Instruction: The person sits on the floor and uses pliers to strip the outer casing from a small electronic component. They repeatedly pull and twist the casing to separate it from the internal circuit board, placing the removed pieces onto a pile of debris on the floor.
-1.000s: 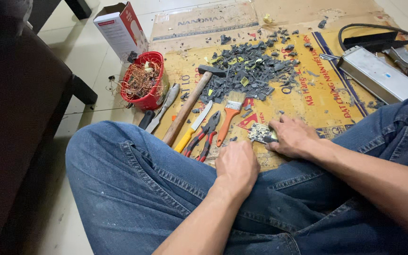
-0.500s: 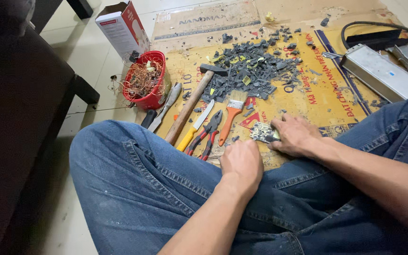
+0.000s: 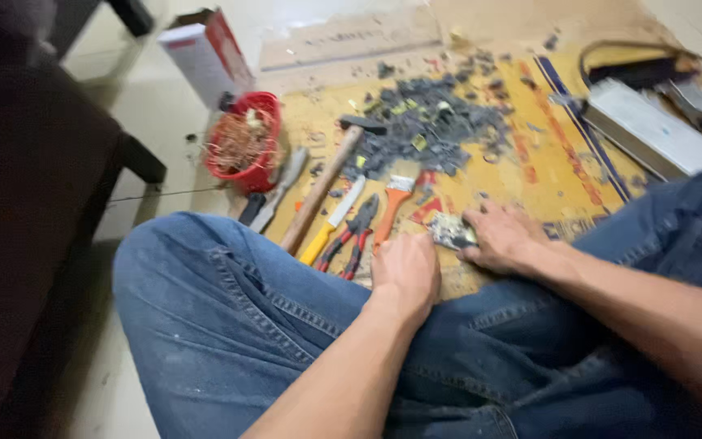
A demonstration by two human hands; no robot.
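At the far left stands a red basket (image 3: 244,146) full of thin wire scraps, beside a white and red box (image 3: 205,55). Next, the tools lie side by side on the yellow mat (image 3: 554,162), handles toward the person, probably for easy reach: a hammer (image 3: 322,185), a yellow-handled knife (image 3: 331,223), red pliers (image 3: 349,237), an orange brush (image 3: 390,207). The left hand (image 3: 404,272) rests on the knee, grip loosely closed and empty. The right hand (image 3: 504,237) presses a small grey metallic piece (image 3: 451,232) against the mat, fingers clamped on it.
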